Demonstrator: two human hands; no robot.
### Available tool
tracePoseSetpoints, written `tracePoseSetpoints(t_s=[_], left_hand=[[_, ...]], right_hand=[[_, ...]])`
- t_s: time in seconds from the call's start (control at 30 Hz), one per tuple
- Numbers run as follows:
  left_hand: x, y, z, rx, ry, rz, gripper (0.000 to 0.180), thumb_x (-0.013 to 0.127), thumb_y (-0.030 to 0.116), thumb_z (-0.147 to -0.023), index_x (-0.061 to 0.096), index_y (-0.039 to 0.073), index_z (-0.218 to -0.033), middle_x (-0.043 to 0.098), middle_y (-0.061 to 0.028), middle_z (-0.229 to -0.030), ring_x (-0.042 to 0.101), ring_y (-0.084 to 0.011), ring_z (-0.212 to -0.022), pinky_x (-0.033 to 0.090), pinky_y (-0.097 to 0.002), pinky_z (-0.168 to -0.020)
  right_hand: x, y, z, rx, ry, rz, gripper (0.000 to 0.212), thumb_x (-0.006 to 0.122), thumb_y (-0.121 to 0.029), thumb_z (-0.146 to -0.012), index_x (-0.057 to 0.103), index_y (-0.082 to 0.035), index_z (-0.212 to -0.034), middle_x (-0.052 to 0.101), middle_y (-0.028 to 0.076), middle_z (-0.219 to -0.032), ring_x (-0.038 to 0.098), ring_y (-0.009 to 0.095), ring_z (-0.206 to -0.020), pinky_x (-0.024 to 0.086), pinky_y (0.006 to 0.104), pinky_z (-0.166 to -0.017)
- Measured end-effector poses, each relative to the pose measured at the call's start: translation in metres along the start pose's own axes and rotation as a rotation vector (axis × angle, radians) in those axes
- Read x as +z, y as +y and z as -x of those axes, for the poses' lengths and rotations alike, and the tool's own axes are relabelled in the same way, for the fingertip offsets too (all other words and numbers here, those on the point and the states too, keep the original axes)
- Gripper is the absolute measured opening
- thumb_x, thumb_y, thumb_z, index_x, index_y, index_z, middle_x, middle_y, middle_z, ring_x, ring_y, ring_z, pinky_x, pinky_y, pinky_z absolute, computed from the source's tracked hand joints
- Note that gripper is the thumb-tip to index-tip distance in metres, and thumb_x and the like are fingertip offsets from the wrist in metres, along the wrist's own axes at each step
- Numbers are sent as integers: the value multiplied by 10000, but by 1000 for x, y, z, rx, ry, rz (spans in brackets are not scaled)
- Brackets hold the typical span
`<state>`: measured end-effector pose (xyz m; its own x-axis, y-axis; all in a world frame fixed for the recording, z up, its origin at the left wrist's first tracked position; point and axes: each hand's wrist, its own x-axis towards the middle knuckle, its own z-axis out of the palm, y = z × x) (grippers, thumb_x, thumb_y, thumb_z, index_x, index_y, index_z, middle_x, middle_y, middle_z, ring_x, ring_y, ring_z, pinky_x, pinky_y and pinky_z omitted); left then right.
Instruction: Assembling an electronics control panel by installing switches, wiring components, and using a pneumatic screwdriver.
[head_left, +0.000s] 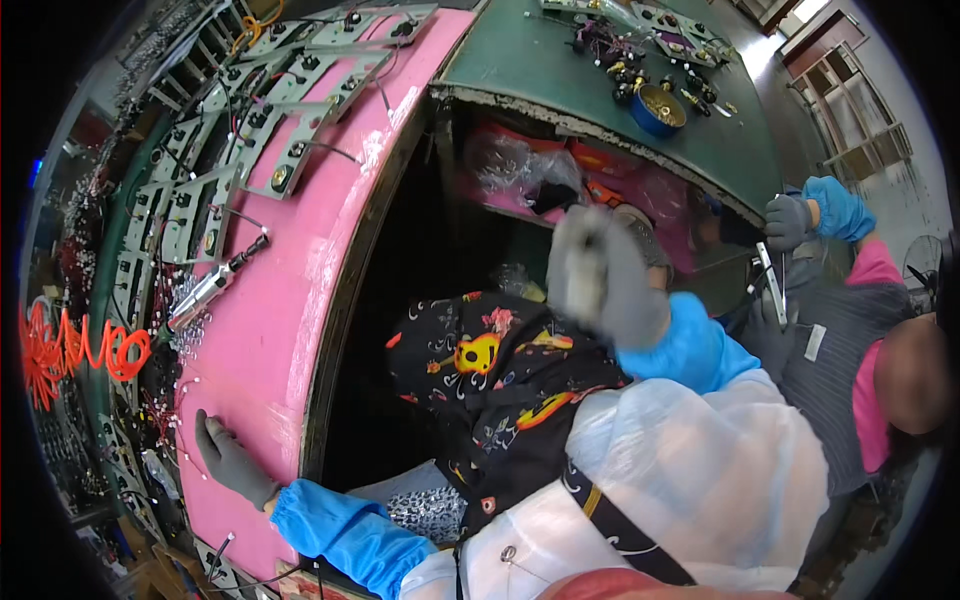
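My left hand (pixel 235 460), in a grey glove, rests on the pink-covered tabletop (pixel 270 350). Its fingers are stretched out and nothing is in it. Raised over my lap, beside the table's edge, my right hand (pixel 605 275) is gloved too and smeared by motion, so I cannot make out its fingers or anything in them. A silver pneumatic screwdriver (pixel 210 290) lies on the pink top beyond my left hand. Past it, several grey metal brackets (pixel 260 130) with black fittings and short wires stand in rows.
A coiled orange air hose (pixel 90 345) hangs at the left. On the green table (pixel 520 50) are a blue bowl (pixel 658 110) of small brass parts and loose fittings. At right, a co-worker's gloved hand (pixel 788 222) is by a metal bracket (pixel 770 282). Plastic bags (pixel 520 165) fill the shelf below.
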<state>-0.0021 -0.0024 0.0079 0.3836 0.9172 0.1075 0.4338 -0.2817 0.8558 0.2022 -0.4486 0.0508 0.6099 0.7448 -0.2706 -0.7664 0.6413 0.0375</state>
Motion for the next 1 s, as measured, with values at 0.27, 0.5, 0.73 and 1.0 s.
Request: tracePoseSetpoints(t_s=[0.27, 0.5, 0.73, 1.0], left_hand=[[6, -15, -18, 101, 71, 123, 335, 565, 180, -969, 612, 15, -1257, 613, -1, -932, 478, -71, -705, 410, -213, -621], [12, -2, -5, 42, 19, 202, 316, 572, 197, -982, 614, 38, -1252, 559, 36, -801, 425, -41, -655, 348, -188, -571], [14, 6, 0, 32, 40, -1, 347, 499, 237, -1012, 590, 68, -1301, 640, -27, -1017, 455, -76, -716, 384, -219, -620], [15, 18, 3, -7, 76, -65, 331, 463, 221, -1026, 594, 72, -1290, 642, -22, -1054, 426, -80, -718, 369, -228, -617]], right_hand=[[49, -129, -39, -466, -567, 499, 337, 450, -262, -980, 562, -101, -706, 220, -76, -471, 204, 57, -361, 209, 241, -345], [5, -84, -63, -205, -399, 382, 345, 480, -246, -934, 403, -182, -604, 158, -88, -485, 143, 59, -372, 142, 246, -349], [-53, 50, -72, 318, 161, 136, 285, 540, -239, -858, 430, -149, -611, 248, -53, -479, 213, 94, -364, 179, 268, -346], [-47, 110, -83, 676, 71, 398, 290, 476, -329, -930, 470, -123, -727, 281, -52, -490, 272, 85, -361, 210, 253, -336]])
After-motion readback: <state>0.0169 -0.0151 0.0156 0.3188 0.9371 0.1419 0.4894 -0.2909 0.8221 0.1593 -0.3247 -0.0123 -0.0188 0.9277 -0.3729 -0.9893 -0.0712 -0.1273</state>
